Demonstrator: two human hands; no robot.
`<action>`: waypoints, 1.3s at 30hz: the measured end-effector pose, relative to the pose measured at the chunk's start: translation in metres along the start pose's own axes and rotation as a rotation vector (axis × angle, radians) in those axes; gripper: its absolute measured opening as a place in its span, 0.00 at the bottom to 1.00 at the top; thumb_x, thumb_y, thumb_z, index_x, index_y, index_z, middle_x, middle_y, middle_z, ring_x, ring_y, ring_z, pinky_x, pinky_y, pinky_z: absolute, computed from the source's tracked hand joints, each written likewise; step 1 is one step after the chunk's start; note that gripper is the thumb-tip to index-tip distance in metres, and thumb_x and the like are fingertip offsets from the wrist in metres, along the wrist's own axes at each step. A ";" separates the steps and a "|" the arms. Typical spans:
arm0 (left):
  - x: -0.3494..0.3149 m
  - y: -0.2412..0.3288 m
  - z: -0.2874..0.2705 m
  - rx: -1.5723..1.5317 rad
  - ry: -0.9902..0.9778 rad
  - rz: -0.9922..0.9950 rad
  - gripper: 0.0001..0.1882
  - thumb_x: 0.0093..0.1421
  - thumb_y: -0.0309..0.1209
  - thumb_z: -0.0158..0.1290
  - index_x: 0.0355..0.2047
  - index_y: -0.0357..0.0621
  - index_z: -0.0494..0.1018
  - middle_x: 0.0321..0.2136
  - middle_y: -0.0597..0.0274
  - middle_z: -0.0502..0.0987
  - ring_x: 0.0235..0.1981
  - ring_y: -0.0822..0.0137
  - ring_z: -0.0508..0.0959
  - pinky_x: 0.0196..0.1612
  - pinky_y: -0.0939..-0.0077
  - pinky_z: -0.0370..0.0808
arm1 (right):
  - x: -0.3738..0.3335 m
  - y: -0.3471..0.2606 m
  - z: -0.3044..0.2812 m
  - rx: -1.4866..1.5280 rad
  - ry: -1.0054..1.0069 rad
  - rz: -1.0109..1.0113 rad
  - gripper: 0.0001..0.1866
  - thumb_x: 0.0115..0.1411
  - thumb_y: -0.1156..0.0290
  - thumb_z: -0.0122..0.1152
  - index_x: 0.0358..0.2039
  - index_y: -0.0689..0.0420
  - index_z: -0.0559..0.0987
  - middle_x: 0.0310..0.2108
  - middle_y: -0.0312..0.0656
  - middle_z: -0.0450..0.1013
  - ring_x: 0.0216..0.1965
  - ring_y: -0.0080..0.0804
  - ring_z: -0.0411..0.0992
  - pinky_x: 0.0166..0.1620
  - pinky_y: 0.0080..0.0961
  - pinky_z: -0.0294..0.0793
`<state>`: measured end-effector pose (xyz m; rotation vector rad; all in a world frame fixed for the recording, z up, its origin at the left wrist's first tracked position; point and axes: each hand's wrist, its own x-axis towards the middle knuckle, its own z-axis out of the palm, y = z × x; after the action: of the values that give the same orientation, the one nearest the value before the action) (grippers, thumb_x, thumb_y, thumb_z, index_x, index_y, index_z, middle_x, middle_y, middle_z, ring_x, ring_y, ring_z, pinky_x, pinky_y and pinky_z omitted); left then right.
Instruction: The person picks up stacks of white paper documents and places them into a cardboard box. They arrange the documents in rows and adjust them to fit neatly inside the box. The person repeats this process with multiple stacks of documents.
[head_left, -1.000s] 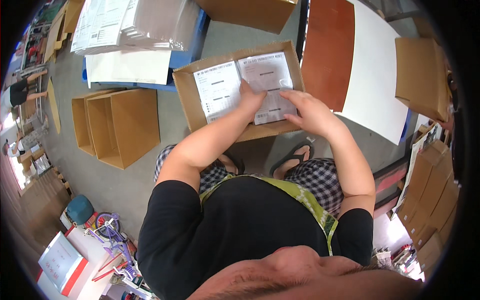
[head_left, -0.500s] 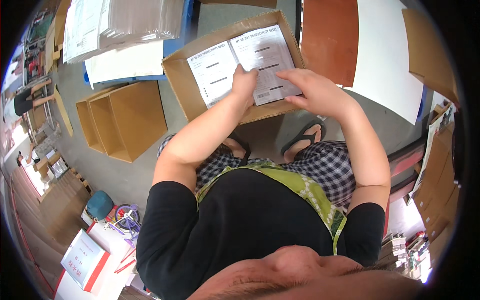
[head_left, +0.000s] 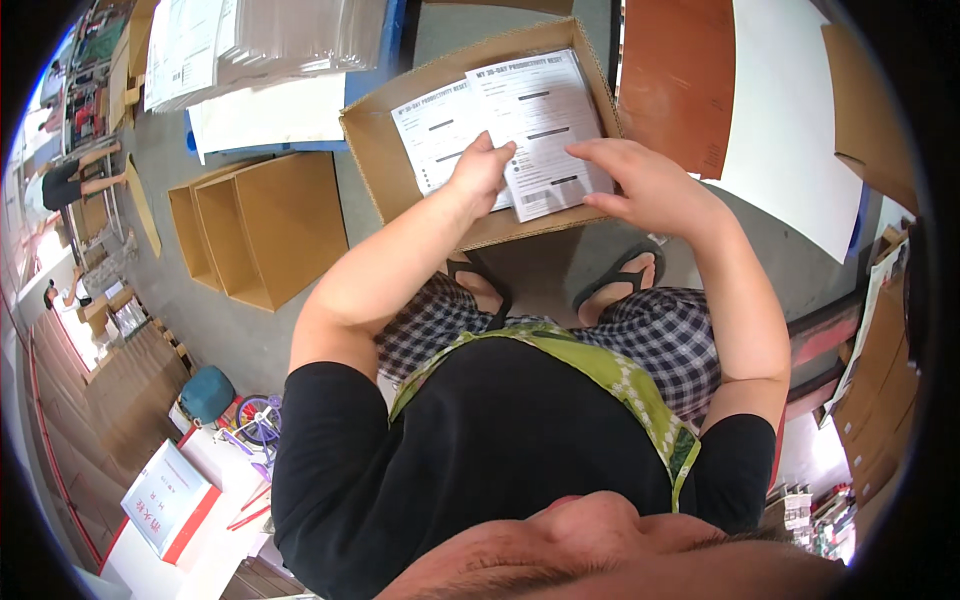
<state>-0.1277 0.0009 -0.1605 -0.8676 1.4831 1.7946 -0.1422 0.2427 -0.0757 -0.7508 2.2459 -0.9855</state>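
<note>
Inside an open cardboard box lie two white printed pads side by side in clear wrap. The left pad rests low, partly covered by the other. The right pad looks raised and overlaps its neighbour. My left hand grips the raised pad's lower left edge, thumb on top and the other fingers hidden. At the pad's right edge, my right hand has thumb and forefinger spread apart; whether the fingertips touch the pad is hard to tell.
A tall stack of wrapped printed pads stands on a blue pallet at far left. Nested empty cartons lie on the floor left of the box. Brown board and a white sheet lie to the right. My sandalled feet are below the box.
The right pad has come up from its place in the box and shifted slightly left over the other pad. My left hand now holds its edge. The whole view has shifted a little.
</note>
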 end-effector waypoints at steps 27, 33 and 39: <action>0.009 0.013 -0.076 1.994 -0.047 0.082 0.65 0.41 0.41 0.70 0.69 0.60 0.34 0.68 0.40 0.32 0.67 0.35 0.41 0.55 0.53 0.71 | 0.141 0.010 0.090 -0.917 -0.247 -0.240 0.23 0.56 0.69 0.57 0.55 0.46 0.71 0.63 0.33 0.59 0.65 0.37 0.55 0.63 0.48 0.56; 0.005 0.005 -0.089 1.894 -0.022 0.221 0.61 0.41 0.39 0.70 0.69 0.62 0.39 0.68 0.42 0.35 0.67 0.35 0.43 0.56 0.53 0.71 | 0.146 0.004 0.082 -1.186 -0.404 -0.357 0.17 0.57 0.66 0.55 0.48 0.43 0.76 0.54 0.27 0.66 0.60 0.31 0.59 0.66 0.48 0.48; 0.007 0.006 -0.090 1.757 0.030 0.362 0.50 0.47 0.38 0.65 0.67 0.53 0.49 0.67 0.44 0.42 0.66 0.38 0.48 0.60 0.53 0.65 | 0.146 -0.021 0.021 -0.948 -0.305 -0.589 0.06 0.52 0.65 0.59 0.29 0.49 0.81 0.39 0.32 0.74 0.53 0.34 0.65 0.65 0.38 0.56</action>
<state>-0.1282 -0.0882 -0.1757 0.3149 2.4269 0.1063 -0.2215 0.1221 -0.1110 -1.8853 2.1745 0.0842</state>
